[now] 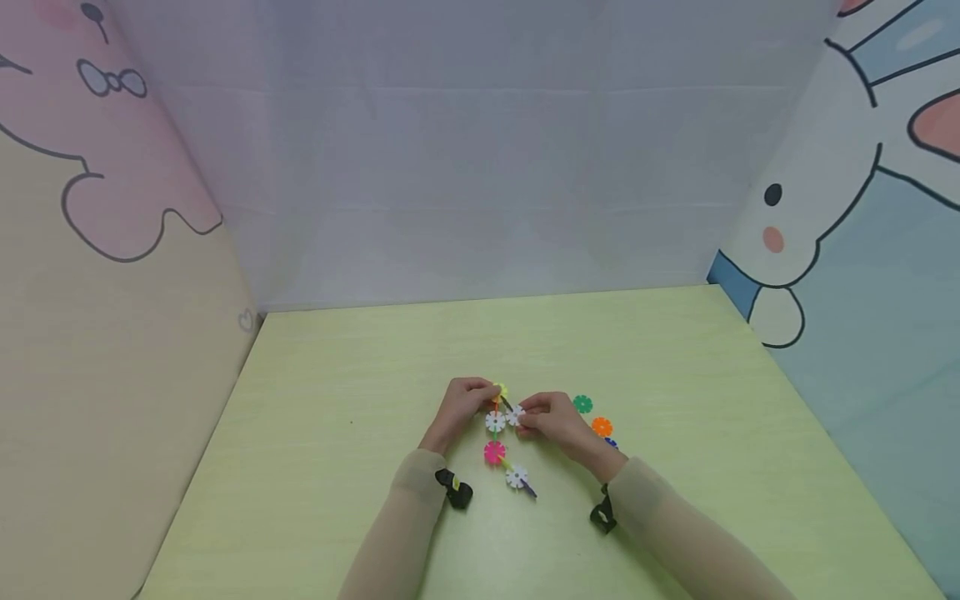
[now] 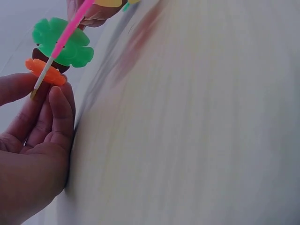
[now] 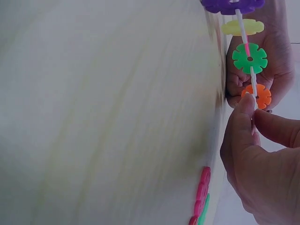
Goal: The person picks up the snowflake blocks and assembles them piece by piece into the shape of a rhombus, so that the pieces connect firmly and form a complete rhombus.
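A chain of flower-shaped pieces joined by short sticks lies between the hands. In the head view, my left hand (image 1: 457, 414) pinches it at a yellow flower (image 1: 500, 390), while my right hand (image 1: 567, 427) has fingertips on a white flower (image 1: 514, 416). The left wrist view has my left hand (image 2: 40, 150) gripping at an orange flower (image 2: 46, 71), beside a green flower (image 2: 70, 47) and a pink-and-white stick (image 2: 68, 33). Seen from the right wrist, my right hand (image 3: 255, 164) pinches a white stick (image 3: 253, 82) by the orange flower (image 3: 263, 97).
Lower on the table (image 1: 337, 500) are a pink flower (image 1: 494, 452) and another white flower (image 1: 517, 477) with a dark stick (image 1: 528, 489). Right of my right hand lie a green flower (image 1: 582, 404), an orange one (image 1: 602, 427) and a partly hidden blue one (image 1: 611, 442).
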### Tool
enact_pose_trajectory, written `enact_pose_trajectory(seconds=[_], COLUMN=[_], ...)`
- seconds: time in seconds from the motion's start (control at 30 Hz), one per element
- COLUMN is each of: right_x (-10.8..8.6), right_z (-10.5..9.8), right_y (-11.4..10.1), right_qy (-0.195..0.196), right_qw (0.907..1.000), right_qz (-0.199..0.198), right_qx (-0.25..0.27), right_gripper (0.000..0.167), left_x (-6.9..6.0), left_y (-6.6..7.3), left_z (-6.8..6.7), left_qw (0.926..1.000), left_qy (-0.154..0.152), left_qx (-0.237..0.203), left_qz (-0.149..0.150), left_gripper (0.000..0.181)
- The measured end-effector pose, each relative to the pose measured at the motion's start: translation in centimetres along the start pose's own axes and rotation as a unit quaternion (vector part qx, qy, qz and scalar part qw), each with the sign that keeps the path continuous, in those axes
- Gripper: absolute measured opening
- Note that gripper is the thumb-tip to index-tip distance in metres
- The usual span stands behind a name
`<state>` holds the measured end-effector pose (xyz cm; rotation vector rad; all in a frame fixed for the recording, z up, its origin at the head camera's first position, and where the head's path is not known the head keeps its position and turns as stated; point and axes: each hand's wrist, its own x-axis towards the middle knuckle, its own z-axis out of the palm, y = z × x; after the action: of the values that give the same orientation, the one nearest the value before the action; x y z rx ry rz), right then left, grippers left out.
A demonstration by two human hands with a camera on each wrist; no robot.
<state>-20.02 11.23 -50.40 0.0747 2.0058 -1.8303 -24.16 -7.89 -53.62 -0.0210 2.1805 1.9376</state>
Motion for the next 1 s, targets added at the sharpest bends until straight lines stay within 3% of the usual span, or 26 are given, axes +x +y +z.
enact_pose_trajectory(seconds=[0.27, 0.6, 0.83, 1.0], right_x=[-0.4, 0.0, 0.2, 0.2], right_z=[-0.2, -0.5, -0.3, -0.2], right_y=[0.0, -0.2, -0.8, -0.8], right_qy=[-0.016, -0.026, -0.052, -0.058], right_qw=[0.9998, 0.9985, 0.9967, 0.9965], right_qz=[-0.009, -0.023, -0.029, -0.028], right_qx=[-0.010, -0.042, -0.055, -0.052], right_gripper=[0.020, 0.020, 0.020, 0.019], left_x=[-0.2, 0.1, -0.1, -0.1], left_y=[0.2, 1.2, 1.6, 1.9], left_z=[-0.1, -1.0, -1.8, -2.4], left_qw=[0.9998, 0.9952, 0.9911, 0.9839], left_qy=[-0.008, -0.076, -0.119, -0.160], left_qx=[0.021, 0.045, 0.049, 0.074], left_qz=[0.000, -0.042, -0.033, -0.028], left_gripper=[0.016, 0.028, 0.024, 0.023])
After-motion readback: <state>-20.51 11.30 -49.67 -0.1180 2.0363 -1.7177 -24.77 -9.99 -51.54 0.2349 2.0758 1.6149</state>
